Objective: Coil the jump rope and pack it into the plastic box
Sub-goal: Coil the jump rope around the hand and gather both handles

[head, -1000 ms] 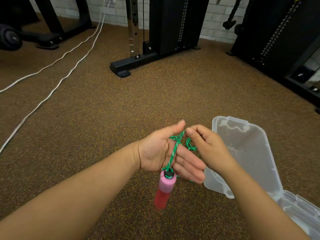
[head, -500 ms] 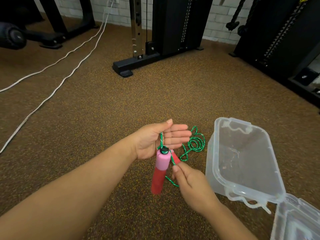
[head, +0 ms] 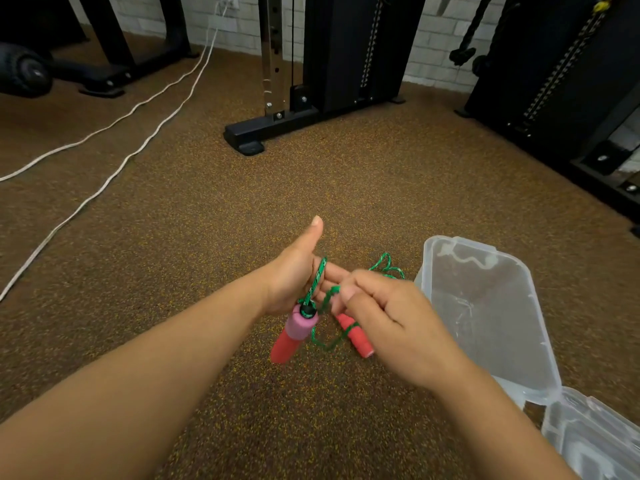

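The green jump rope [head: 319,274] runs over the palm of my left hand [head: 298,275], whose thumb points up and fingers stretch right. One pink and red handle [head: 293,332] dangles below that hand. My right hand [head: 384,317] pinches the rope just right of the left palm. The second red handle [head: 356,336] lies on the floor under my right hand, with a rope loop around it. More green rope [head: 388,266] lies piled beyond my right hand. The clear plastic box [head: 485,306] stands open on the floor at the right, nothing in it.
The box's clear lid [head: 595,438] lies hinged open at the lower right. Black gym machine bases [head: 277,129] stand ahead and at the right [head: 554,98]. Two white cables [head: 114,168] trail over the brown speckled floor on the left.
My right hand rose from below the dangling handle to the left palm, carrying rope with it. The second red handle now shows on the floor. My left thumb lifted.
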Demonstrator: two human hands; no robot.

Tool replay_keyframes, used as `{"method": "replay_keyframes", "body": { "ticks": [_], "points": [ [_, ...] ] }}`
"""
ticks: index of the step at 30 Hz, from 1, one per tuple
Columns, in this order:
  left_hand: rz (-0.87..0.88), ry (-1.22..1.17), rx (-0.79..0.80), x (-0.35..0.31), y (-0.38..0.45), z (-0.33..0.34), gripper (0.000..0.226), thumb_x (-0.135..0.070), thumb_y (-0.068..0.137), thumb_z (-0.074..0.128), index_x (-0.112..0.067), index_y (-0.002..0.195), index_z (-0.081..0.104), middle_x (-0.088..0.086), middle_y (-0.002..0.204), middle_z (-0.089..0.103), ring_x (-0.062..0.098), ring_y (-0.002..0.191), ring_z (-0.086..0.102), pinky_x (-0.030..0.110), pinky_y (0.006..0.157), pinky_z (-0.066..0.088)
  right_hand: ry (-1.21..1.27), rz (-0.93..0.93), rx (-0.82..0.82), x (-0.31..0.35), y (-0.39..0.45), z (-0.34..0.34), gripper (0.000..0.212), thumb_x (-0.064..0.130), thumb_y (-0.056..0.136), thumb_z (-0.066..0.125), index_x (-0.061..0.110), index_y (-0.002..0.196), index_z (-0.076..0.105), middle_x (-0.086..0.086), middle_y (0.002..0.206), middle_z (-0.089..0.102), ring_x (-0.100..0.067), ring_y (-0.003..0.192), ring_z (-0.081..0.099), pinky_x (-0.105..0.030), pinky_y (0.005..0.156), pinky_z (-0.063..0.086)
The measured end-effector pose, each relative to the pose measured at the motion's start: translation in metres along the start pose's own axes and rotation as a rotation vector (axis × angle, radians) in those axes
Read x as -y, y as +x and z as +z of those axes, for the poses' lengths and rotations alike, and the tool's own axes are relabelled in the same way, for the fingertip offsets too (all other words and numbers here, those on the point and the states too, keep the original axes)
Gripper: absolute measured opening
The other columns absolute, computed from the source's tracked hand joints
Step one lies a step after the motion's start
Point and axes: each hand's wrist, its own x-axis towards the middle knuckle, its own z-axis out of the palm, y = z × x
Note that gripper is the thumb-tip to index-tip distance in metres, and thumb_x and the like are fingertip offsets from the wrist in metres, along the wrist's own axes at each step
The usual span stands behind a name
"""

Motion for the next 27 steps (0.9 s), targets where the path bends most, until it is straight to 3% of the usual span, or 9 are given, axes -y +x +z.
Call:
{"method": "replay_keyframes", "body": {
  "ticks": [2, 6, 10, 13, 16, 20, 22, 23, 27],
  "points": [
    [-0.005, 0.009, 0.037, 0.001, -0.003, 0.003, 0.104, -0.079, 0.076, -0.006, -0.009, 0.050, 0.067, 0.007, 0.054, 0.063, 0.018, 0.055, 0.061, 0.022, 0.061, 0.046, 0.034, 0.003, -0.040, 0.004, 0.004, -0.008, 0.025, 0.044, 0.086, 0.042, 0.031, 0.074, 0.059, 0.011, 0.063, 0.062, -0.011, 0.061, 0.057, -0.045, 0.066, 0.050],
    [-0.034, 0.046, 0.169, 0.004, -0.003, 0.002, 0.116, -0.085, 0.070, -0.002, 0.006, 0.089, 0.067, 0.026, 0.090, 0.065, 0.036, 0.091, 0.063, 0.042, 0.093, 0.047, -0.016, 0.015, -0.118, 0.000, 0.014, -0.018, 0.026, 0.047, 0.087, 0.044, 0.028, 0.084, 0.062, 0.007, 0.069, 0.067, -0.010, 0.068, 0.062, -0.043, 0.069, 0.051],
    [-0.095, 0.163, 0.323, 0.002, -0.008, 0.008, 0.123, -0.086, 0.066, -0.007, 0.009, 0.094, 0.067, 0.020, 0.078, 0.071, 0.031, 0.078, 0.068, 0.039, 0.091, 0.047, -0.062, 0.019, -0.165, -0.010, 0.023, -0.020, 0.027, 0.049, 0.090, 0.041, 0.031, 0.085, 0.060, 0.002, 0.073, 0.067, -0.016, 0.073, 0.063, -0.042, 0.070, 0.050],
    [-0.127, 0.189, 0.458, 0.001, -0.014, 0.016, 0.096, -0.075, 0.079, 0.012, 0.001, 0.093, 0.070, 0.013, 0.076, 0.073, 0.025, 0.075, 0.071, 0.035, 0.086, 0.050, 0.026, 0.033, -0.204, -0.022, 0.026, -0.018, 0.023, 0.038, 0.095, 0.045, 0.031, 0.078, 0.059, 0.015, 0.072, 0.063, -0.002, 0.067, 0.055, -0.027, 0.066, 0.045],
    [-0.093, 0.156, 0.524, -0.001, -0.019, 0.024, 0.053, -0.042, 0.094, 0.032, -0.005, 0.097, 0.070, 0.008, 0.081, 0.075, 0.021, 0.078, 0.072, 0.032, 0.085, 0.052, 0.154, 0.136, -0.218, -0.040, 0.024, -0.008, 0.029, 0.032, 0.097, 0.047, 0.031, 0.070, 0.058, 0.024, 0.064, 0.059, 0.004, 0.062, 0.049, -0.021, 0.065, 0.039],
    [-0.002, 0.027, 0.458, -0.005, -0.019, 0.026, 0.047, -0.036, 0.093, 0.035, -0.007, 0.096, 0.072, 0.010, 0.085, 0.076, 0.021, 0.078, 0.073, 0.030, 0.081, 0.055, 0.543, 0.277, -0.101, -0.061, 0.008, 0.016, 0.040, 0.063, 0.079, 0.057, 0.024, 0.074, 0.066, 0.005, 0.072, 0.067, -0.015, 0.075, 0.057, -0.050, 0.075, 0.047],
    [0.054, -0.061, 0.366, -0.007, -0.019, 0.025, 0.049, -0.037, 0.089, 0.035, -0.007, 0.091, 0.075, 0.010, 0.082, 0.076, 0.021, 0.075, 0.074, 0.029, 0.076, 0.058, 0.669, 0.277, -0.058, -0.066, -0.002, 0.026, 0.028, 0.050, 0.085, 0.058, 0.025, 0.089, 0.070, -0.004, 0.084, 0.076, -0.013, 0.081, 0.064, -0.039, 0.080, 0.053],
    [0.079, -0.114, 0.305, -0.009, -0.019, 0.023, 0.050, -0.037, 0.087, 0.036, -0.007, 0.088, 0.076, 0.010, 0.081, 0.076, 0.021, 0.073, 0.074, 0.029, 0.074, 0.058, 0.620, 0.288, -0.062, -0.069, -0.007, 0.030, 0.022, 0.042, 0.092, 0.051, 0.028, 0.092, 0.068, -0.001, 0.084, 0.076, -0.010, 0.078, 0.065, -0.035, 0.078, 0.054],
    [0.206, -0.270, 0.025, -0.012, -0.013, 0.009, 0.053, -0.036, 0.096, 0.030, -0.007, 0.090, 0.075, 0.010, 0.083, 0.076, 0.021, 0.074, 0.074, 0.031, 0.075, 0.058, 0.200, 0.359, -0.043, -0.082, -0.029, 0.042, 0.036, 0.056, 0.087, 0.037, 0.033, 0.071, 0.060, 0.003, 0.059, 0.049, -0.011, 0.055, 0.042, -0.033, 0.056, 0.034]
  ]
}}
